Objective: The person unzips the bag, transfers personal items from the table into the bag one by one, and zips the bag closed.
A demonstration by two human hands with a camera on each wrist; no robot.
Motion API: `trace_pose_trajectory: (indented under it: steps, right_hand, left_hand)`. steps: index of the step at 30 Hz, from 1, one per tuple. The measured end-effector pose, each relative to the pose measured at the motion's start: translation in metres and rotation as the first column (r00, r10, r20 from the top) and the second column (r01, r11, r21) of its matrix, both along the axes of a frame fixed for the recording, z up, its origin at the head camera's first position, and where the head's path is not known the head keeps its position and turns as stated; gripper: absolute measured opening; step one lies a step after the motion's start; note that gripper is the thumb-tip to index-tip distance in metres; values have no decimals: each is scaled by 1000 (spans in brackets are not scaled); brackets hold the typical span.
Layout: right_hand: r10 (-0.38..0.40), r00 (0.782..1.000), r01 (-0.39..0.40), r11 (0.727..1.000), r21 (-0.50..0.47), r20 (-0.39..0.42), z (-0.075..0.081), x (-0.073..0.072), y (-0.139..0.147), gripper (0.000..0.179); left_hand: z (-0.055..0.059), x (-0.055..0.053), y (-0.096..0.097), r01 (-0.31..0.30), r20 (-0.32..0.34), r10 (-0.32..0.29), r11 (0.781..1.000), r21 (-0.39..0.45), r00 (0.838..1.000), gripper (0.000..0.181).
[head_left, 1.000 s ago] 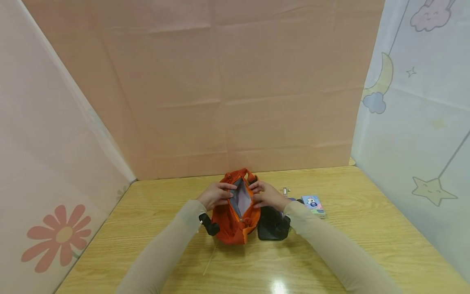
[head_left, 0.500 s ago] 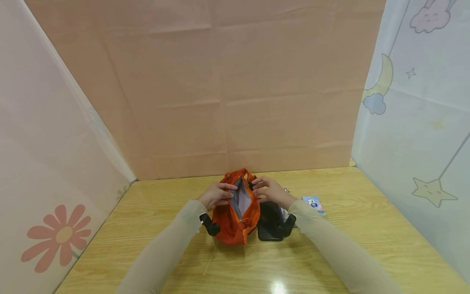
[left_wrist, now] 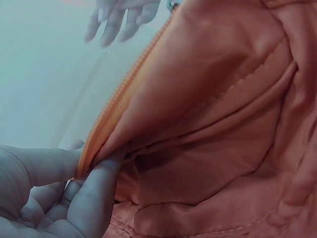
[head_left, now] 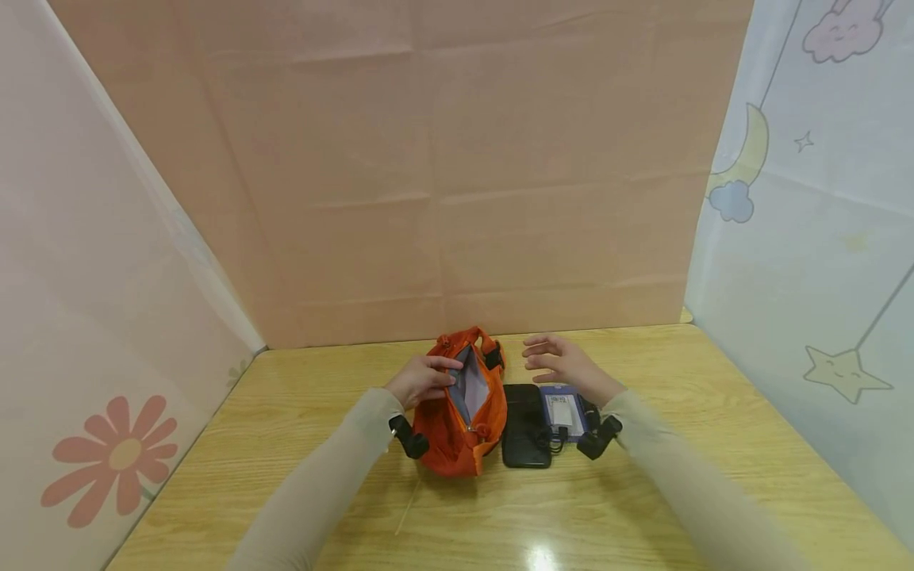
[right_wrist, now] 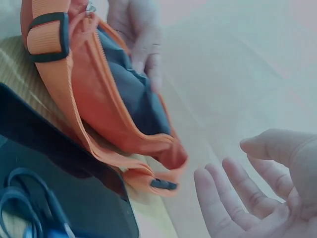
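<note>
An orange bag (head_left: pixel 457 452) lies on the table with its zipped mouth spread apart, and a grey lining (head_left: pixel 473 388) shows inside. My left hand (head_left: pixel 421 381) pinches the left edge of that mouth; in the left wrist view its thumb and fingers (left_wrist: pixel 94 198) grip the fabric beside the orange zipper (left_wrist: pixel 116 101). To the right of the bag, my right hand (head_left: pixel 560 365) is in the air, apart from it, fingers loosely spread and holding nothing. The right wrist view shows the same right hand (right_wrist: pixel 257 188) near the bag's strap and black buckle (right_wrist: pixel 49 37).
Close at the bag's right side lies a flat black phone-like slab (head_left: pixel 521 452). Beside it is a blue-framed card holder (head_left: pixel 560 408), with a black cable (head_left: pixel 557 444) between them. The right sleeve (head_left: pixel 657 444) covers the spot further right. A peach cloth backdrop (head_left: pixel 428 198) stands behind the table.
My right hand has let go of the bag's right edge and moved right, uncovering the black slab and the card holder. The small box is now hidden behind the right arm. The left hand stays put.
</note>
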State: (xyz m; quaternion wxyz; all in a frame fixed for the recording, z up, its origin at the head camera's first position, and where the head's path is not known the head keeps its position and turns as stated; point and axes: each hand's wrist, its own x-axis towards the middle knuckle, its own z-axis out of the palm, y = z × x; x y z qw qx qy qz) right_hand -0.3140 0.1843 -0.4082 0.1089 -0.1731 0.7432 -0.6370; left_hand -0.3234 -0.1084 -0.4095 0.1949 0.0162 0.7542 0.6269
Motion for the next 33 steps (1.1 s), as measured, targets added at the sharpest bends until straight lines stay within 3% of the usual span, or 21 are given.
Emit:
trace_pose_trajectory:
  steps: [14, 25, 33]
  right_hand:
    - [-75, 996, 77, 995, 61, -43, 9, 22, 78, 51]
    - [-95, 995, 97, 989, 109, -27, -12, 26, 133, 51]
    - [-110, 991, 105, 992, 65, 73, -29, 25, 147, 45]
  left_hand:
    - [0, 2, 0, -4, 3, 4, 1000, -8, 1000, 37]
    - [0, 3, 1, -7, 8, 7, 1000, -7, 1000, 36]
    - [-3, 0, 1, -4, 3, 4, 1000, -3, 1000, 36]
